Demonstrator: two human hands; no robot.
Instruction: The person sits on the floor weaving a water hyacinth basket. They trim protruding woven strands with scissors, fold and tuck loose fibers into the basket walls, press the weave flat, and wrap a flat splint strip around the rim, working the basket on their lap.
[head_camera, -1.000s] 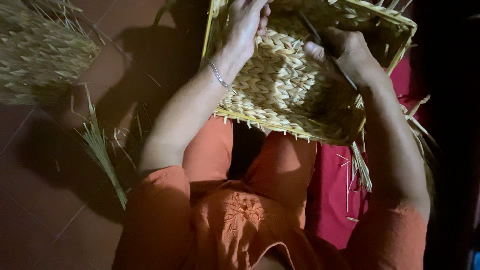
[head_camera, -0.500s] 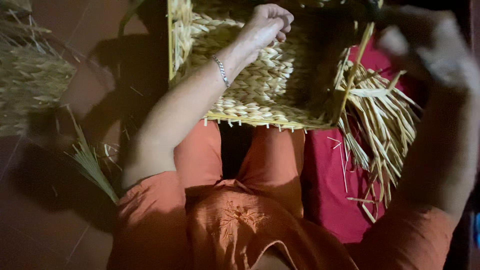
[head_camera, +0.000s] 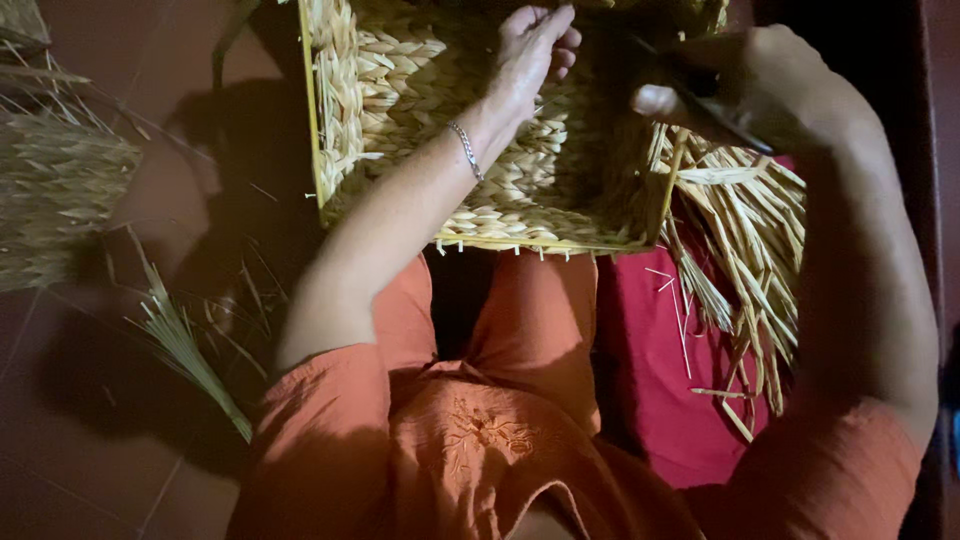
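Observation:
A woven straw basket (head_camera: 420, 80) on a yellow frame rests on my lap, over my orange clothing. My left hand (head_camera: 535, 50), with a thin bracelet at the wrist, lies inside the basket with its fingers curled on the weave. My right hand (head_camera: 745, 85) is at the basket's right corner, closed around a thin dark tool (head_camera: 730, 125); what kind of tool it is I cannot tell. Loose straw ends (head_camera: 740, 250) hang from that right side, below my right hand.
A bundle of dry straw (head_camera: 60, 190) lies on the brown tiled floor at the left, with a few pale green blades (head_camera: 190, 350) beside my left knee. A red cloth (head_camera: 660, 380) lies under the loose ends at the right.
The basket has turned and shifted left, which brought its loose straw ends into view at the right. My right hand moved from the weave to the right corner. My left hand stayed on the basket.

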